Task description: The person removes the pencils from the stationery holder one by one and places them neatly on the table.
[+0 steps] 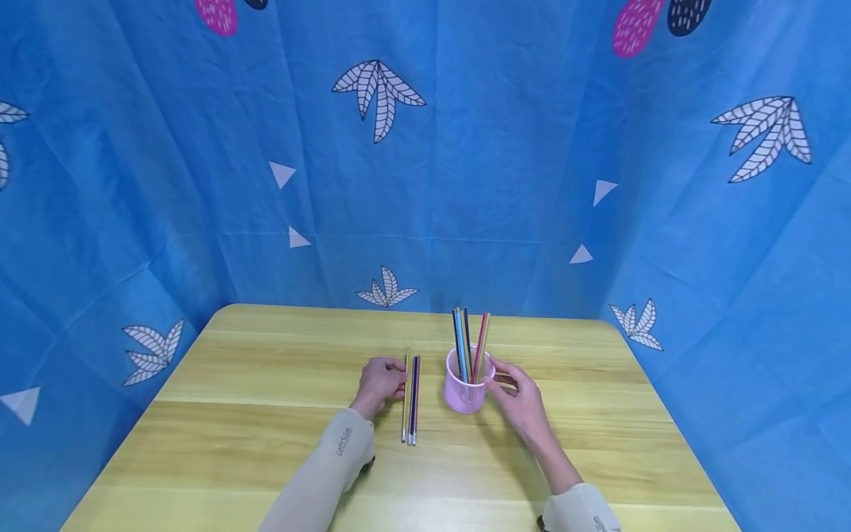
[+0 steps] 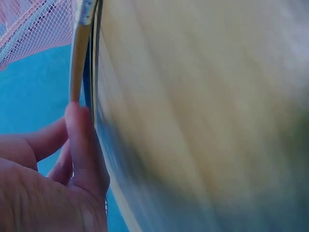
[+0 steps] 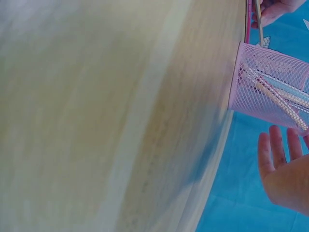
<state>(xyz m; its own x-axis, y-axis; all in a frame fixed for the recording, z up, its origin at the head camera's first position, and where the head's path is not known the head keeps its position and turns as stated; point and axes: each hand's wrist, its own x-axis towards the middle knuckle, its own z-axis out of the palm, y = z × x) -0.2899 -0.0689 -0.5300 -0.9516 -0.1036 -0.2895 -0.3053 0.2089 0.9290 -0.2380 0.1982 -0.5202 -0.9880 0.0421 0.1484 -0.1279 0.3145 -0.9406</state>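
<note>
In the head view my left hand (image 1: pixel 383 381) pinches a yellow pencil (image 1: pixel 405 414) between thumb and fingers. The pencil stands slightly apart from a small group of dark and reddish pencils (image 1: pixel 415 403) lying beside it on the table. In the left wrist view, the same yellow pencil (image 2: pixel 80 63) rises from the fingertips. My right hand (image 1: pixel 521 403) reaches to the right side of a pink mesh pencil cup (image 1: pixel 465 399), thumb and fingers touching near its rim. Several coloured pencils (image 1: pixel 460 343) lean upright in the cup. In the right wrist view, that hand's fingers (image 3: pixel 277 147) look extended.
The cup stands on a wood-grain table (image 1: pixel 266 428), to the right of the loose pencils. A blue patterned cloth (image 1: pixel 465 185) hangs behind the table and along both sides.
</note>
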